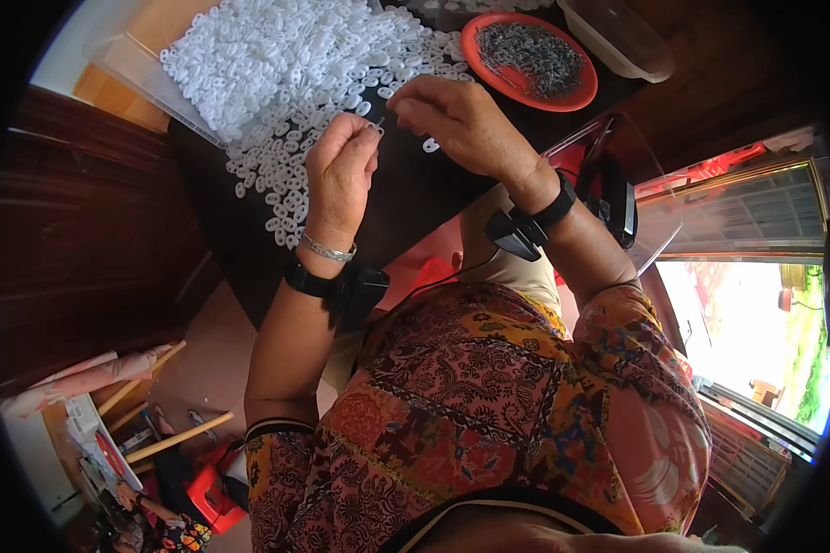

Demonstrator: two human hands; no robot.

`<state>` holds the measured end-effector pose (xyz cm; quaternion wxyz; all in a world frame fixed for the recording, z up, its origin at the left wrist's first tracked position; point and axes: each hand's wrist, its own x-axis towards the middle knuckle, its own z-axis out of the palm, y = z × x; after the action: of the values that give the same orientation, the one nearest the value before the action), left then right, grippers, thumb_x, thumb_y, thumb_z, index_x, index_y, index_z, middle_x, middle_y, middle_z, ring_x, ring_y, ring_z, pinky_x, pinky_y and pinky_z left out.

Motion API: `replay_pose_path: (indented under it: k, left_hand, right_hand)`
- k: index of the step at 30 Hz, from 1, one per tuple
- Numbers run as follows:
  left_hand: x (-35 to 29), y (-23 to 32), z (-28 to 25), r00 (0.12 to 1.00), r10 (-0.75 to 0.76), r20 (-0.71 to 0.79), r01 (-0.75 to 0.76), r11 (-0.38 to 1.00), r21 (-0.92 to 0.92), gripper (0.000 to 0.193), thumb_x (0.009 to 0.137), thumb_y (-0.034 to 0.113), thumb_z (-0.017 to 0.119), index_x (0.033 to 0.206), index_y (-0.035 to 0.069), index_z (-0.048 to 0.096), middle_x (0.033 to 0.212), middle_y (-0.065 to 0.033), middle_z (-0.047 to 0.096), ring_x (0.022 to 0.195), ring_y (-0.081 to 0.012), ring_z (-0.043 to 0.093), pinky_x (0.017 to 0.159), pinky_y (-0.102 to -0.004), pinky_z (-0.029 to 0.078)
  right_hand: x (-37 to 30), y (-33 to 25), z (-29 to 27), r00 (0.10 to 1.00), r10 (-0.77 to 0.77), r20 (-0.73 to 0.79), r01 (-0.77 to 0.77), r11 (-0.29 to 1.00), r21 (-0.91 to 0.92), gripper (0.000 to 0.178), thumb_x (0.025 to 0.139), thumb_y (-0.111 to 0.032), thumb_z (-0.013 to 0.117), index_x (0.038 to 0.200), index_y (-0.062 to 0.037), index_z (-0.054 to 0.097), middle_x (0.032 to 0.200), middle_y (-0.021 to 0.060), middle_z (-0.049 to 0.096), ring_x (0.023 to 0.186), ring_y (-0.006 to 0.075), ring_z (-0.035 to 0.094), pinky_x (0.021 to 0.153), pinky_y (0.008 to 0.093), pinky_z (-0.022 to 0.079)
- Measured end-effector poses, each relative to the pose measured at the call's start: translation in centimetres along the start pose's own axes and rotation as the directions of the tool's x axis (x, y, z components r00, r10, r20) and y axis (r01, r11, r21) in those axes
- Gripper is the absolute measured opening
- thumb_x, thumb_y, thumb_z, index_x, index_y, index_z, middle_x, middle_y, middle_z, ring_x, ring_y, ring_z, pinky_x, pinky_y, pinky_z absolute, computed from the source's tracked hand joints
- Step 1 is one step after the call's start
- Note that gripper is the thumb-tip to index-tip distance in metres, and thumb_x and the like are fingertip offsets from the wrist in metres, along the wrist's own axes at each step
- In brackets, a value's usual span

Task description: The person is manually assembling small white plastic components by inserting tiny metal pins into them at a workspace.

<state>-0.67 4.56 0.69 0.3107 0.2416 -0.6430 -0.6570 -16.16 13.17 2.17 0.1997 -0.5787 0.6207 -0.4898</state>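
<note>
Over the dark table, my left hand is closed in a pinch on a small white oval plastic piece. A short, thin grey metal bit seems to stick up from that piece. My right hand hovers just to the right, its thumb and fingertips together and a little apart from the piece; whatever they hold is too small to make out. Many like white oval pieces with holes are heaped beyond my left hand and spill toward me. Past my right hand, an orange-red plate bears a pile of small grey metal pins.
A clear plastic tub lies under the white heap. At the far right stands a translucent container. The table ends close to my body. A thin black cable runs between my wrist straps. Another person's arm shows at lower left.
</note>
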Motion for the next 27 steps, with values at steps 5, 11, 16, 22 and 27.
replay_pose_path:
  k: [5,11,16,22,27]
  left_hand:
    - [0.1,0.1,0.0,0.999,-0.021,-0.044,0.02,1.0,-0.015,0.012,0.087,0.014,0.053,0.079,0.006,0.054,0.061,0.0043,0.044,0.052,-0.0031,0.038,0.044,-0.0178,0.029]
    - [0.1,-0.1,0.1,0.999,-0.011,-0.047,0.01,1.0,-0.018,0.012,0.087,0.014,0.052,0.079,0.006,0.053,0.061,0.0039,0.044,0.052,-0.003,0.039,0.044,-0.0179,0.031]
    - [0.4,-1.0,-0.4,0.992,0.124,0.033,-0.128,0.971,0.203,0.014,0.088,0.014,0.051,0.077,0.005,0.051,0.061,0.0043,0.044,0.053,-0.0032,0.039,0.044,-0.0184,0.03]
    - [0.1,0.0,-0.1,0.998,0.029,0.063,-0.037,0.989,0.142,0.016,0.089,0.017,0.049,0.078,0.006,0.053,0.061,0.0048,0.044,0.053,-0.0031,0.04,0.045,-0.0179,0.03]
    - [-0.2,0.1,0.1,0.993,0.048,0.111,-0.071,0.975,0.211,0.017,0.09,0.017,0.048,0.078,0.006,0.052,0.062,0.0045,0.043,0.052,-0.0024,0.037,0.044,-0.0179,0.028]
  right_hand:
    - [-0.2,-0.2,0.3,0.999,-0.02,0.045,0.017,0.997,0.079,0.02,0.087,-0.018,0.06,0.097,-0.001,0.062,0.08,0.0025,0.062,0.075,0.0086,0.057,0.068,0.0242,0.047]
    - [0.0,-0.1,1.4,0.993,0.08,0.088,-0.085,0.995,0.053,0.018,0.083,-0.017,0.062,0.091,-0.0015,0.062,0.077,0.0017,0.061,0.073,0.008,0.055,0.066,0.0232,0.045]
    - [-0.2,-0.4,1.1,0.995,0.048,0.083,-0.054,0.996,0.068,0.016,0.082,-0.016,0.061,0.088,-0.0011,0.062,0.075,0.0026,0.061,0.072,0.0081,0.055,0.065,0.0236,0.045]
    - [-0.7,0.0,0.3,0.996,-0.009,0.085,0.002,0.996,0.091,0.018,0.083,-0.017,0.062,0.093,-0.0013,0.061,0.079,0.0041,0.063,0.075,0.0092,0.057,0.068,0.0249,0.046]
    - [-0.7,0.1,0.4,0.999,-0.039,0.025,0.036,0.992,0.123,0.019,0.085,-0.018,0.062,0.095,-0.0021,0.062,0.081,0.0055,0.065,0.075,0.0113,0.06,0.069,0.0266,0.047]
